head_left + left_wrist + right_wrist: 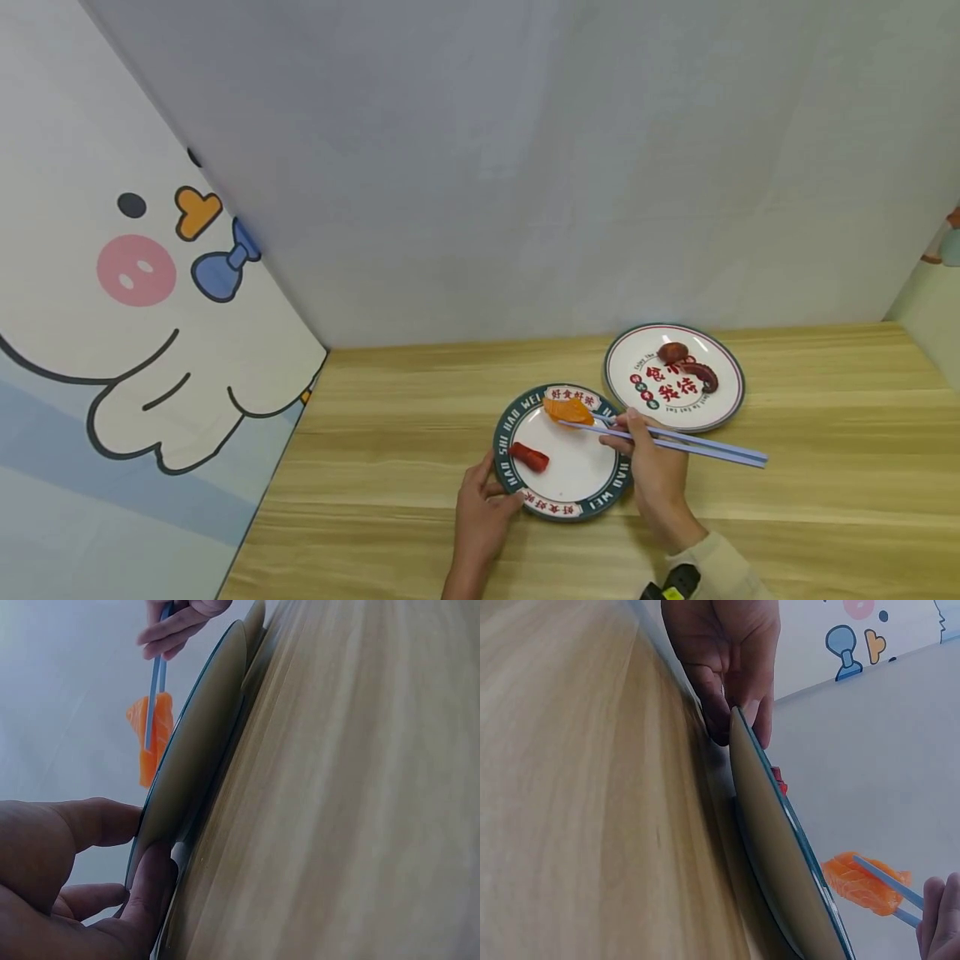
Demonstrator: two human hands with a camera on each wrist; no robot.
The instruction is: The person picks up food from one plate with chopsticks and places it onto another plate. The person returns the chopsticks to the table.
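My left hand [483, 510] grips the left rim of a round plate [577, 471] with a dark green lettered border, its thumb above and fingers under the edge in the left wrist view. The right hand [662, 475] holds light blue chopsticks [716, 452]. Between their tips is an orange salmon slice [567, 412] with pale stripes, above the far part of the plate. Both wrist views show the slice raised beyond the plate's edge [821, 881]. A small red piece of food [529, 457] lies on the plate's left side.
Behind and to the right, a white oval plate [716, 354] with red lettering bears a reddish-brown round piece [672, 353] and a curled tentacle [705, 377]. The wooden table [390, 433] meets a pale wall [525, 208] at the back; a cartoon-printed panel [67, 250] stands left.
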